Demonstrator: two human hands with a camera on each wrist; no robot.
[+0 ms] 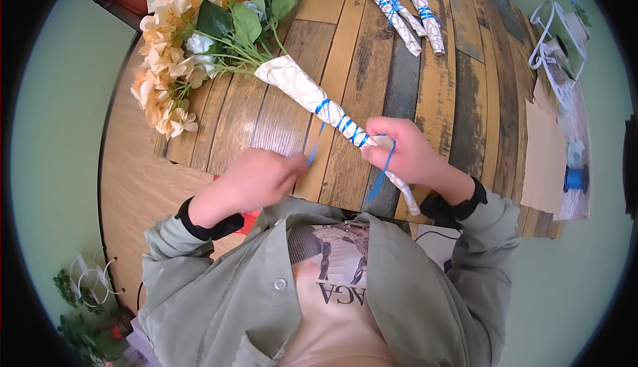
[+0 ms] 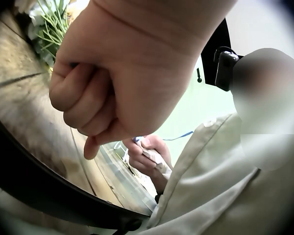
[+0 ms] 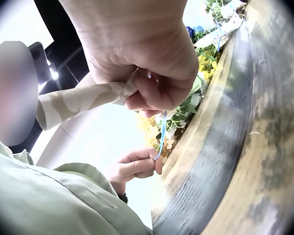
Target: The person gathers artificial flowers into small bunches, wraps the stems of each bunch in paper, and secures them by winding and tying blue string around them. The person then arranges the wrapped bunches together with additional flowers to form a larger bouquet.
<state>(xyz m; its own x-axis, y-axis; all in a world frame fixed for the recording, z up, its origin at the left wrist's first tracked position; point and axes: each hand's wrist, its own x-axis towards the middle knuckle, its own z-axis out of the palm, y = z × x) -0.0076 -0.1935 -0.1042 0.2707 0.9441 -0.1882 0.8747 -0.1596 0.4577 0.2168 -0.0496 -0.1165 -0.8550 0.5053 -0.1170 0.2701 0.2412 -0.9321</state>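
A bouquet of peach flowers (image 1: 159, 61) has its stems wrapped in white patterned paper (image 1: 292, 86), bound by blue ribbon (image 1: 347, 125) along its lower part. The right hand (image 1: 409, 151) grips the wrapped stem below the windings, and a ribbon end hangs beside it. In the right wrist view that hand (image 3: 147, 63) holds the paper-covered stem (image 3: 78, 102). The left hand (image 1: 256, 177), fingers curled, pinches the blue ribbon (image 1: 312, 154) to the left of the stem. In the right wrist view the ribbon (image 3: 163, 134) runs down to the left hand (image 3: 137, 165).
Two wrapped, ribbon-tied stems (image 1: 422, 18) lie at the table's far side. At the right are brown paper (image 1: 541, 157), a blue ribbon spool (image 1: 576, 178) and a white wire stand (image 1: 565, 54). The wooden table's near edge (image 1: 332, 201) is close to the person's body.
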